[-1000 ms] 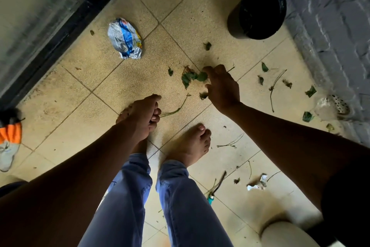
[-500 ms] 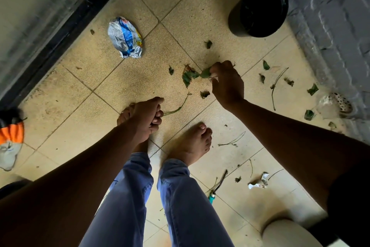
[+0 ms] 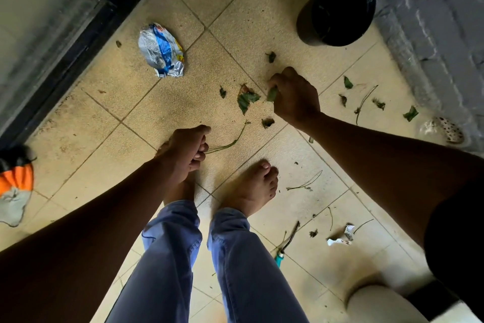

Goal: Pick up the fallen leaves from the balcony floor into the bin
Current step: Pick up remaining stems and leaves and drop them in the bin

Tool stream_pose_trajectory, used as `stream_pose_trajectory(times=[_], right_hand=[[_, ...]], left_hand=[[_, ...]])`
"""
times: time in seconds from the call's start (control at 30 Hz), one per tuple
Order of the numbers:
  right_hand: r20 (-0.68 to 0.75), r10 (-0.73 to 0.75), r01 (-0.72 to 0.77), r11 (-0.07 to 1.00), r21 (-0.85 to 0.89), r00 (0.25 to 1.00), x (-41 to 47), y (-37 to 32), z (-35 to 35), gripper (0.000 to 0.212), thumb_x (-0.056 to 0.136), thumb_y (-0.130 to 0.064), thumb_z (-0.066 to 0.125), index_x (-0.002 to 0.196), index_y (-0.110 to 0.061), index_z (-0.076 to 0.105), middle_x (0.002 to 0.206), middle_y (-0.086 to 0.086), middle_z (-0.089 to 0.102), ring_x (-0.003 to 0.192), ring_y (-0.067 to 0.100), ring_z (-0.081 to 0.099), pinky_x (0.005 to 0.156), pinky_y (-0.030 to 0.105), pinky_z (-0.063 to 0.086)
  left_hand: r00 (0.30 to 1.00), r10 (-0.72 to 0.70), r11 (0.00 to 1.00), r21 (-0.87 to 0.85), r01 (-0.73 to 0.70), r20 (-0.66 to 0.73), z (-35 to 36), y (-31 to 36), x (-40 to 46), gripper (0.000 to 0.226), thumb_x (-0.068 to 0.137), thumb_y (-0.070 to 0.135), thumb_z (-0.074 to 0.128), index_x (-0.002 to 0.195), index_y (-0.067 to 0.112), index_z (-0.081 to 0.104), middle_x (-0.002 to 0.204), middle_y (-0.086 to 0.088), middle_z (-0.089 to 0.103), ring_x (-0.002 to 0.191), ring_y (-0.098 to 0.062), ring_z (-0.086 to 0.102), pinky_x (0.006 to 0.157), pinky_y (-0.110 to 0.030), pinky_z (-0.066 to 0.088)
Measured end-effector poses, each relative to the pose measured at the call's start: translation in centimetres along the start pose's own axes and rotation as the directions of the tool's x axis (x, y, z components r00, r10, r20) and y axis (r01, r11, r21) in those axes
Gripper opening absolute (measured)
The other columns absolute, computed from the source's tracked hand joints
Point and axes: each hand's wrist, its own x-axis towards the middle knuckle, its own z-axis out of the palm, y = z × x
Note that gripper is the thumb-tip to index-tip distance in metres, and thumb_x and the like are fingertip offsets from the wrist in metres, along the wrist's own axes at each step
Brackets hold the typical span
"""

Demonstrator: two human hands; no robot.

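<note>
Your right hand [image 3: 296,97] is down at the floor [image 3: 162,118], fingers pinching a green leaf [image 3: 272,94] — bin [image 3: 337,8] sits just beyond. Your left hand [image 3: 187,151] is curled around thin stems [image 3: 227,143] — more leaves [image 3: 246,98] lie scattered nearby.

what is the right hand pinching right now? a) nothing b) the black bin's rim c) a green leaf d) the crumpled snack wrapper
c: the right hand has its fingers closed on a green leaf just above the tiles, well short of the black bin.
</note>
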Motion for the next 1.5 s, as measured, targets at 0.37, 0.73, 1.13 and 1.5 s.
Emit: stream_pose_trajectory(times=[0.37, 0.73, 1.13, 1.5], right_hand=[[-0.007, -0.022, 0.022, 0.999, 0.027, 1.000, 0.0, 1.0, 1.1, 0.017, 0.082, -0.001, 0.068, 0.087, -0.017, 0.066, 0.106, 0.006, 0.056, 0.091, 0.026, 0.058, 0.062, 0.028, 0.036], [-0.191, 0.160, -0.119, 0.971, 0.209, 0.968, 4.6, -0.7, -0.9, 0.043, 0.085, -0.011, 0.074, 0.124, -0.020, 0.061, 0.111, 0.005, 0.070, 0.102, 0.026, 0.067, 0.079, 0.029, 0.047], [-0.151, 0.266, -0.221, 0.939, 0.265, 0.952, 4.3, -1.2, -0.3, 0.007, 0.083, -0.016, 0.077, 0.084, -0.019, 0.070, 0.107, 0.006, 0.061, 0.089, 0.021, 0.062, 0.068, 0.029, 0.050], [0.076, 0.080, -0.086, 0.993, 0.082, 0.994, -6.3, -2.5, 3.5, 0.016, 0.070, 0.005, 0.071, 0.072, -0.008, 0.064, 0.103, 0.012, 0.055, 0.093, 0.033, 0.054, 0.065, 0.035, 0.049]], left_hand=[[0.999, 0.029, 1.000, 0.004, -0.029, 0.025, 1.0, 0.0, -0.3, 0.044, 0.099, 0.033, 0.058, 0.061, 0.023, 0.041, 0.054, 0.005, 0.039, 0.036, -0.006, 0.028, 0.038, -0.014, 0.016], [1.000, 0.021, 1.000, -0.008, -0.021, 0.009, 1.1, 0.1, -0.2, 0.043, 0.098, 0.034, 0.059, 0.061, 0.024, 0.039, 0.055, 0.005, 0.038, 0.038, -0.007, 0.026, 0.041, -0.016, 0.015], [1.000, -0.001, 1.000, -0.012, 0.001, -0.022, 0.0, 0.1, -0.1, 0.047, 0.098, 0.036, 0.061, 0.059, 0.023, 0.038, 0.055, 0.004, 0.039, 0.039, -0.009, 0.026, 0.042, -0.014, 0.016], [0.999, -0.017, 0.999, -0.042, 0.019, 0.035, 0.7, -0.8, -0.7, 0.045, 0.099, 0.036, 0.058, 0.061, 0.023, 0.040, 0.054, 0.006, 0.038, 0.036, -0.006, 0.027, 0.037, -0.014, 0.016]])
